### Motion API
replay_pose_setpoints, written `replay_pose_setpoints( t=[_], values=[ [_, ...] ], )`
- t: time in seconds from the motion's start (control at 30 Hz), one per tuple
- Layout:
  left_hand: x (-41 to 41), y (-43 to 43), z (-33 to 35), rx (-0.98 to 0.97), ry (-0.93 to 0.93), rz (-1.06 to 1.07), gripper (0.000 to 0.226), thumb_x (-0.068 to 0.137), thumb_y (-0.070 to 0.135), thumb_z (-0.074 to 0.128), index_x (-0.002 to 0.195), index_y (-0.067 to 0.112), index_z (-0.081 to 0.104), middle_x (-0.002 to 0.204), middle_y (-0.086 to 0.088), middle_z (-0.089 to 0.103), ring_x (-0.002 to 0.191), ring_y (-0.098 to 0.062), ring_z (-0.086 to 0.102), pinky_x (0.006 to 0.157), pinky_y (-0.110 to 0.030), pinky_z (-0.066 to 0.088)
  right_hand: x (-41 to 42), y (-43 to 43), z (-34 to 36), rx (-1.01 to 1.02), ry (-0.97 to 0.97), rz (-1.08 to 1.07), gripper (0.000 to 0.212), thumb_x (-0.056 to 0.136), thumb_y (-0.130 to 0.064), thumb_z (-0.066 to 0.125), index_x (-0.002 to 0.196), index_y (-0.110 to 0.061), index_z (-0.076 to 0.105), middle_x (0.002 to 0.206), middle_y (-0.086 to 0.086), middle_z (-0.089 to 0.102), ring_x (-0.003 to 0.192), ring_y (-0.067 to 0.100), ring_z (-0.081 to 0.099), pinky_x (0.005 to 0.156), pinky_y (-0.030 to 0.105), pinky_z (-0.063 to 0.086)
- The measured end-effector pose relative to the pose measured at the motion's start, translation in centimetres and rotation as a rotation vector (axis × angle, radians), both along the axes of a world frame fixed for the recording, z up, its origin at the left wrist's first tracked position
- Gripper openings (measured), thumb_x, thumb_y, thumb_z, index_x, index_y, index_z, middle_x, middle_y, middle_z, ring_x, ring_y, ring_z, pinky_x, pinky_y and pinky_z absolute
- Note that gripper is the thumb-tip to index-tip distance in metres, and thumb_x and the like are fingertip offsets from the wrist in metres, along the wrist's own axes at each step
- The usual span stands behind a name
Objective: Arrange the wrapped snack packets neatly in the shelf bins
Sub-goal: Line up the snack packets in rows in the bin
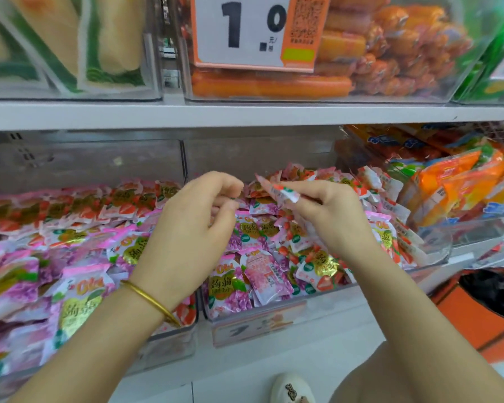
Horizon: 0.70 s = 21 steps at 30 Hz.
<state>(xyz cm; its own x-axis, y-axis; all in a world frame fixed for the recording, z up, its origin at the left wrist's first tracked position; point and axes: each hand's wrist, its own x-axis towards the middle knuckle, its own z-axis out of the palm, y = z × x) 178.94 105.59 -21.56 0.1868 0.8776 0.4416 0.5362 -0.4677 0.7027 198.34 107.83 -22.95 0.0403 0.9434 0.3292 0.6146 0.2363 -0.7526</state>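
Head view: our right fingers [313, 189] pinch a pink-and-white plastic snack packet [274, 189] edgewise, likely light, slippery; left fingers [226, 181] loosely curled, empty.

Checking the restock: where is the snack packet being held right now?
In the head view, the snack packet is pinched in the right hand, just right of centre, above the middle bin of pink packets.

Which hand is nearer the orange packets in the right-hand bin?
Right. The right hand, pinching a packet, is just left of the orange packets; the left hand is farther left, beyond it.
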Motion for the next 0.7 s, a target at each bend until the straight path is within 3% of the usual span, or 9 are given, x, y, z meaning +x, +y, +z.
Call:
replay_pose_setpoints(
  t=[0.07,0.1,0.17,0.27,0.33,0.4,0.5,0.6,0.7],
  values=[
    [-0.2,0.1,0.4,-0.064,-0.12,-0.032,0.025,0.09,0.009,0.046,0.101,0.03,0.054,0.097,0.011,0.064,0.086,0.002,0.063,0.077,-0.013,0.049,-0.2,0.2,0.1,-0.026,0.166,-0.019,0.024,0.085,-0.025,0.067,0.108,-0.02,0.072,0.106,-0.008,0.071,0.095,0.002,0.064,0.087,0.029,0.053],
    [-0.3,0.1,0.7,-0.091,-0.172,-0.045,0.026,0.091,0.008,0.045,0.1,0.03,0.052,0.096,0.009,0.066,0.084,0.001,0.065,0.076,-0.018,0.052,-0.4,0.2,0.1,-0.029,0.221,-0.028,0.023,0.085,-0.024,0.067,0.107,-0.021,0.072,0.104,-0.011,0.071,0.097,0.003,0.065,0.088,0.032,0.053],
    [-0.6,0.0,1.1,-0.166,-0.276,-0.058,0.025,0.094,0.006,0.042,0.105,0.025,0.052,0.097,0.004,0.068,0.08,-0.003,0.068,0.073,-0.024,0.056,-0.8,0.0,0.3,-0.017,0.34,-0.033,0.024,0.085,-0.015,0.066,0.108,-0.02,0.071,0.099,-0.013,0.071,0.096,0.002,0.066,0.085,0.029,0.054],
    [-0.8,0.2,1.7,-0.365,-0.43,-0.098,0.03,0.097,0.015,0.042,0.126,0.015,0.044,0.107,-0.003,0.064,0.083,-0.011,0.07,0.073,-0.027,0.058,-2.1,-0.6,0.8,0.07,0.41,0.007,0.026,0.085,-0.011,0.065,0.109,-0.017,0.07,0.102,-0.009,0.071,0.098,0.002,0.065,0.085,0.023,0.054],
    [-1.0,0.5,1.9,-0.521,-0.534,-0.173,0.042,0.096,0.026,0.043,0.135,0.01,0.037,0.113,-0.011,0.062,0.089,-0.018,0.07,0.081,-0.035,0.057,-3.9,-1.1,1.0,0.187,0.318,0.064,0.026,0.085,-0.011,0.066,0.109,-0.019,0.07,0.103,-0.008,0.07,0.1,0.002,0.063,0.088,0.02,0.05],
    [-1.2,0.4,2.2,-0.605,-0.626,-0.262,0.043,0.096,0.029,0.043,0.13,0.004,0.042,0.114,-0.016,0.063,0.095,-0.022,0.069,0.086,-0.038,0.055,-6.0,-1.6,0.6,0.278,0.166,0.157,0.029,0.084,-0.01,0.065,0.111,-0.021,0.068,0.101,-0.005,0.066,0.099,-0.001,0.057,0.087,0.014,0.044],
    [-1.7,0.2,2.1,-0.574,-0.727,-0.248,0.034,0.094,0.016,0.05,0.122,-0.002,0.043,0.104,-0.013,0.067,0.099,-0.023,0.067,0.086,-0.04,0.055,-7.4,-2.1,0.7,0.155,0.17,0.293,0.043,0.082,-0.006,0.061,0.118,-0.029,0.06,0.106,-0.015,0.064,0.105,-0.003,0.056,0.089,0.012,0.043],
    [-2.6,-0.1,1.9,-0.493,-0.727,-0.177,0.032,0.089,0.002,0.055,0.12,0.0,0.045,0.109,-0.022,0.062,0.096,-0.03,0.066,0.081,-0.042,0.057,-7.6,-2.3,1.7,-0.044,0.544,0.445,0.043,0.084,-0.006,0.049,0.123,-0.024,0.054,0.108,-0.007,0.07,0.106,0.011,0.062,0.086,0.028,0.052],
    [-3.4,-0.7,2.1,-0.439,-0.696,-0.128,0.031,0.085,-0.001,0.06,0.115,0.003,0.051,0.103,-0.02,0.065,0.09,-0.027,0.067,0.078,-0.042,0.058,-8.4,-2.3,1.9,0.041,0.475,0.338,0.035,0.088,-0.003,0.058,0.115,-0.024,0.056,0.104,-0.002,0.07,0.097,0.011,0.065,0.08,0.022,0.052]
  ],
)
